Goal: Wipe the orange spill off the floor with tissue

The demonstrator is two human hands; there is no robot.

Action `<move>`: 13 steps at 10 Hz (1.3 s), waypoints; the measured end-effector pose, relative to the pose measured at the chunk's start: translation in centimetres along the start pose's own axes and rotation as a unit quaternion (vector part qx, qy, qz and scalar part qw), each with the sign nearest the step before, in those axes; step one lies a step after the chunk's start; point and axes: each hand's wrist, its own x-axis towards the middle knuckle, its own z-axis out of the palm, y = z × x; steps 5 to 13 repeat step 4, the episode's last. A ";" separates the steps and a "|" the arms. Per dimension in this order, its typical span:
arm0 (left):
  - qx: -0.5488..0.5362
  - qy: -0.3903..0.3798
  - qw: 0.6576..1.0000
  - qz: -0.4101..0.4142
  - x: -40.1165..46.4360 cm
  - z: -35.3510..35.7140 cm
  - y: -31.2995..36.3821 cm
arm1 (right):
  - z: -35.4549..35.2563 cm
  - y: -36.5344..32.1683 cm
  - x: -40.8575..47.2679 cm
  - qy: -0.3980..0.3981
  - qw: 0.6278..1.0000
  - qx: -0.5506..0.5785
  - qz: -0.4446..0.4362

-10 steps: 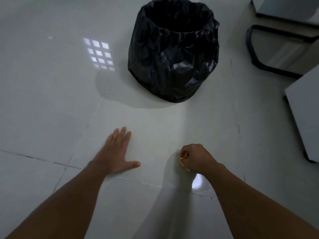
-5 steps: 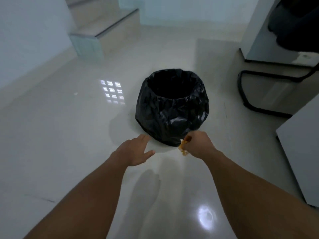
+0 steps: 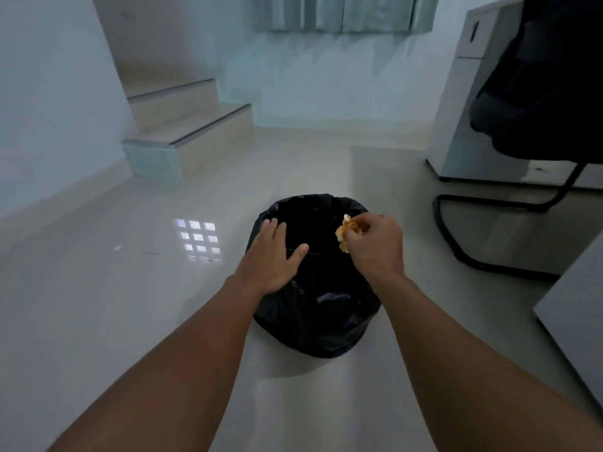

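Note:
A crumpled, orange-stained tissue point(image 3: 344, 233) is pinched in my right hand point(image 3: 375, 246), which hovers over the right side of the mouth of a bin lined with a black bag point(image 3: 326, 314). My left hand point(image 3: 272, 256) is spread flat, fingers apart, over the bin's left rim; whether it touches the bag I cannot tell. The pale glossy floor point(image 3: 130, 305) around the bin shows no orange mark in this view.
A black cantilever chair point(image 3: 535, 125) and a white cabinet point(image 3: 456, 102) stand at the right. A grey tabletop edge point(image 3: 577, 308) juts in at the far right. Two beige steps point(image 3: 189, 138) rise at the back left.
Both hands have lifted off the floor and moved forward over the bin. The view has tilted up, so the room's back wall and steps now show.

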 end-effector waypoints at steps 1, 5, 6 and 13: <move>-0.007 -0.034 0.999 -0.033 0.4 0.7 -0.8 | 0.7 -0.4 1.4 -0.011 0.997 0.041 0.061; 0.040 -0.024 0.999 0.028 1.2 1.6 -1.0 | -3.7 0.3 4.4 -0.066 0.976 0.184 0.099; 0.040 -0.024 0.999 0.028 1.2 1.6 -1.0 | -3.7 0.3 4.4 -0.066 0.976 0.184 0.099; 0.040 -0.024 0.999 0.028 1.2 1.6 -1.0 | -3.7 0.3 4.4 -0.066 0.976 0.184 0.099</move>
